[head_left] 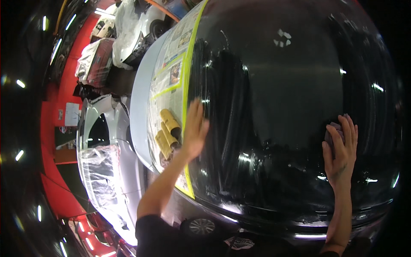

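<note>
A glossy black car panel point(291, 94) fills the middle and right, with wet-looking streaks on it. My right hand point(342, 147) lies on its right part, fingers curled over a grey-purple pad point(333, 132) pressed to the surface. The fingers cover most of that pad, so its exact kind is hard to tell. My left hand point(197, 132) is by the panel's left border, its fingers stretched out and holding nothing. Whether its palm touches the surface I cannot tell. Beside it, several yellow rolled sheets point(170, 123) lie on newspaper masking point(169, 100) edged with bright yellow-green tape point(187, 81).
A pale grey panel point(141, 94) borders the newspaper. Farther left stands a silver car body point(128, 162) partly wrapped in clear plastic, in front of a red wall point(51, 145). More plastic-covered car parts point(96, 62) are at the upper left. A wheel point(201, 226) shows below.
</note>
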`<action>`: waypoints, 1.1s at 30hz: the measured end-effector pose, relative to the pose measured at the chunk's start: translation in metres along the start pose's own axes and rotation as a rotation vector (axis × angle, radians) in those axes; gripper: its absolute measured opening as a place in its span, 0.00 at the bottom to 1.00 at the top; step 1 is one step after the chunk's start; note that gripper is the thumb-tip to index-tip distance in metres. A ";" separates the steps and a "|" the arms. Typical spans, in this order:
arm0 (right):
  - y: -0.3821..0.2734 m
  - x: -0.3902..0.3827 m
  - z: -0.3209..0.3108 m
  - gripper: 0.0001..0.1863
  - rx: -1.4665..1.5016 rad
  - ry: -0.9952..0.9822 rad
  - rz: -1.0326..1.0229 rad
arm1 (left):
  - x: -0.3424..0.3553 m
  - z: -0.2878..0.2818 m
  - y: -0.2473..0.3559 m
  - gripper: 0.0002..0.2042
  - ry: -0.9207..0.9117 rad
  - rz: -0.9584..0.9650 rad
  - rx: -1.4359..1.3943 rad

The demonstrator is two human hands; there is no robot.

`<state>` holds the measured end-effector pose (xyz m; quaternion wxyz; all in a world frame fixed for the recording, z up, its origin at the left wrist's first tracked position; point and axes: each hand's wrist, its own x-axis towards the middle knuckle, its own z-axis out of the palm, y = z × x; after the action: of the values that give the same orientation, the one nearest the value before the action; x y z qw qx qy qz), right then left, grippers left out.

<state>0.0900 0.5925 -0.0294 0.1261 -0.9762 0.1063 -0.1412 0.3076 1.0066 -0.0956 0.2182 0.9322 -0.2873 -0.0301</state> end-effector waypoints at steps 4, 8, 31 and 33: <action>-0.002 0.000 -0.003 0.19 -0.025 -0.013 -0.008 | 0.076 0.004 -0.024 0.31 0.041 -0.035 -0.031; -0.016 0.009 0.013 0.20 0.039 -0.001 -0.105 | 0.253 -0.016 -0.109 0.17 0.136 0.056 0.364; -0.007 0.003 0.006 0.19 0.120 0.051 -0.133 | 0.167 0.030 0.014 0.26 0.222 0.188 0.173; 0.004 0.001 0.002 0.20 0.085 0.088 -0.106 | 0.055 0.022 0.073 0.30 0.042 0.278 0.140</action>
<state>0.0909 0.5884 -0.0317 0.1552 -0.9670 0.0540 -0.1948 0.3110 0.9138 -0.0802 0.1608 0.8968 -0.4102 0.0400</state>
